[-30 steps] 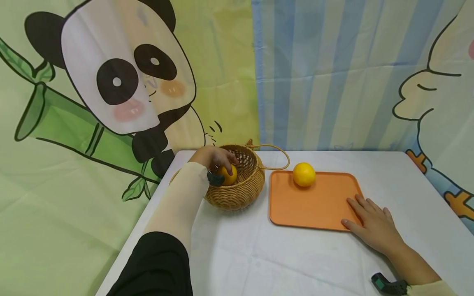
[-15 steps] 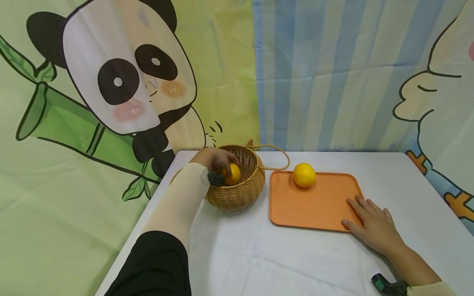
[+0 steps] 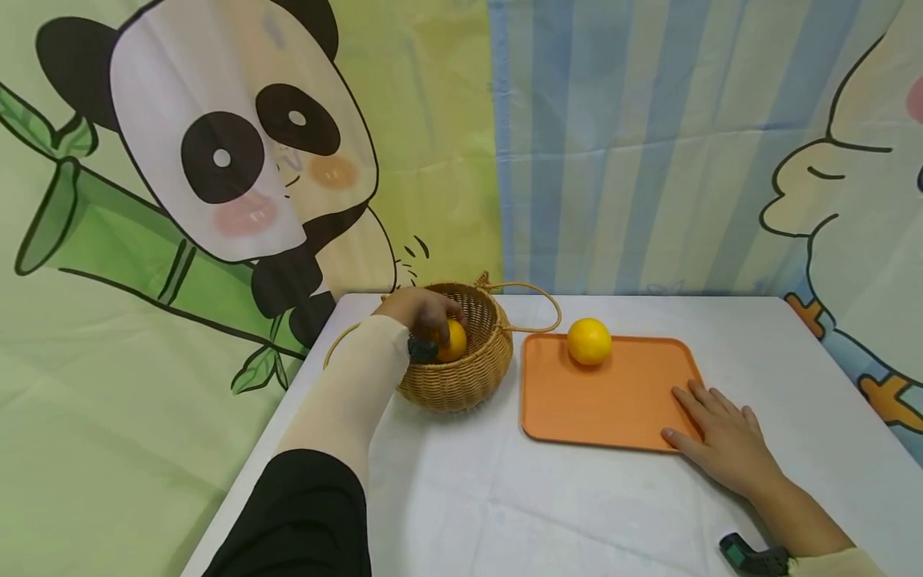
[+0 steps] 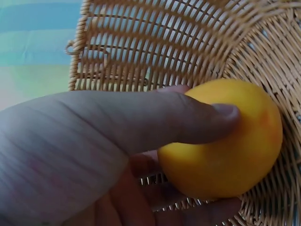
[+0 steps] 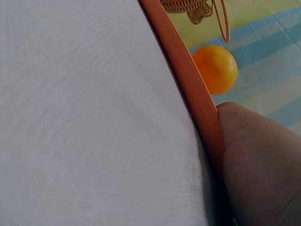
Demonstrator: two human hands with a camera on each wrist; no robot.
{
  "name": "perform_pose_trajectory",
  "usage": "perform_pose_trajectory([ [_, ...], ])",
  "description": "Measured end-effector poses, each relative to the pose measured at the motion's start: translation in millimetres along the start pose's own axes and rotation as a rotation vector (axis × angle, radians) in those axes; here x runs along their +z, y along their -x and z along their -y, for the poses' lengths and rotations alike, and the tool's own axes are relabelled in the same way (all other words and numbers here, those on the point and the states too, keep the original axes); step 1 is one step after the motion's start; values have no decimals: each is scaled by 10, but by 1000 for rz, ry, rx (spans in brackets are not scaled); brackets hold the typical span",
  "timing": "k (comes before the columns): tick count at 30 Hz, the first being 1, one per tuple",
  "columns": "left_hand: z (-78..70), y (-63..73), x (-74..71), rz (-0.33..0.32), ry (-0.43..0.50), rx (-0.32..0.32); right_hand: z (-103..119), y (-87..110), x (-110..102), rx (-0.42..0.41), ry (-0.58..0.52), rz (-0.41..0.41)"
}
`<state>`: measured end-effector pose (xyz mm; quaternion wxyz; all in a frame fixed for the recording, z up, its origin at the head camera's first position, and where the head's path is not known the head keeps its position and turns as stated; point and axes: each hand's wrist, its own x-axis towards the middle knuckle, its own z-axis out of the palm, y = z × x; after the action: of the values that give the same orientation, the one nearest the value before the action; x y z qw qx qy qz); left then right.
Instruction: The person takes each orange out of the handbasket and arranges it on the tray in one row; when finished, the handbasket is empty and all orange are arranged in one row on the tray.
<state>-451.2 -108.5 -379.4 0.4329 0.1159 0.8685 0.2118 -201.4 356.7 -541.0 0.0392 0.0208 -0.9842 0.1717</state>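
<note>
Inside the wicker basket (image 3: 461, 391), my left hand (image 3: 424, 311) holds an orange (image 3: 453, 343). The left wrist view shows the thumb lying over the top of the orange (image 4: 249, 155), with fingers beneath and beside it; their far ends are partly hidden. A second orange (image 3: 589, 341) sits near the back edge of a flat orange tray (image 3: 606, 409). My right hand (image 3: 728, 441) rests with spread fingers on the tray's right front corner. In the right wrist view, the thumb side of that hand (image 5: 258, 165) touches the tray's rim (image 5: 188, 80).
The basket's looped handle (image 3: 558, 308) sticks out to the right, towards the tray. A white cloth (image 3: 490, 513) covers the table. Behind it hangs a curtain (image 3: 634, 160) with a printed panda and stripes.
Within the basket, my left hand and the orange shifted slightly right, then held nearly still. The right hand and the tray stay in place; the head view moved a little.
</note>
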Motion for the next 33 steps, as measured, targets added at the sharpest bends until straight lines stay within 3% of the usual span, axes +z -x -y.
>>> perform_pose_trajectory([
  [8,27,-16,-15,12,26,6,13,-9,-10,-5,1,10],
  [17,12,-55,-40,23,-60,65,-30,-15,34,-13,-12,4],
  [33,-81,-49,-36,36,-7,99,-17,-10,8,-17,-10,7],
])
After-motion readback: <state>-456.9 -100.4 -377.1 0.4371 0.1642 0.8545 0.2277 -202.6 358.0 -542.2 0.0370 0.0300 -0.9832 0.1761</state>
